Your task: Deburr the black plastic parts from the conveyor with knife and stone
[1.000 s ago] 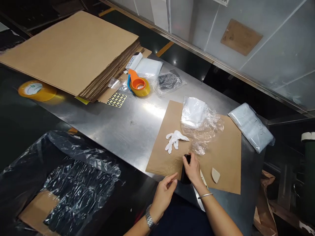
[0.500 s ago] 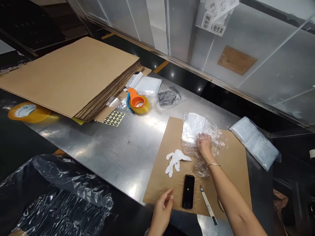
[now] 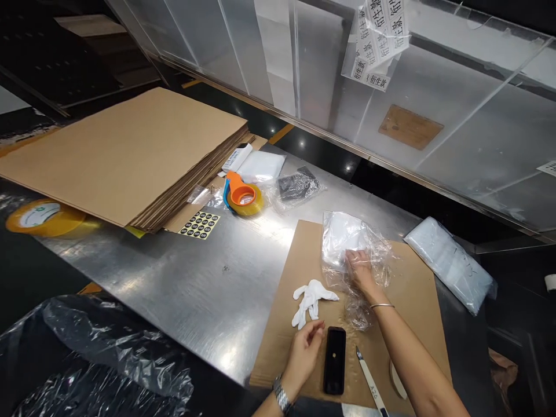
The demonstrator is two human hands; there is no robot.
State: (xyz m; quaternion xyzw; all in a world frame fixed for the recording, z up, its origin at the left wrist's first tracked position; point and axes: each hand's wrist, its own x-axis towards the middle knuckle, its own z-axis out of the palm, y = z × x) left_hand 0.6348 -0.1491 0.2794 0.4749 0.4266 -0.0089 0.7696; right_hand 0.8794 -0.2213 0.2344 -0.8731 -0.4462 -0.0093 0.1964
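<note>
- Clear plastic bags (image 3: 343,231) lie on the cardboard sheet (image 3: 278,347); none looks separated yet.
- Right hand (image 3: 360,270): fingers curled against them; whether pinching, I cannot tell.
- Left hand (image 3: 305,349): fingers loosely curled, empty.
- Black case (image 3: 334,370) lies outside the bags.

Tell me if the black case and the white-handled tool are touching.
Apart. The head view shows a strip of bare brown cardboard between the right edge of the black case and the white-handled tool.
</note>
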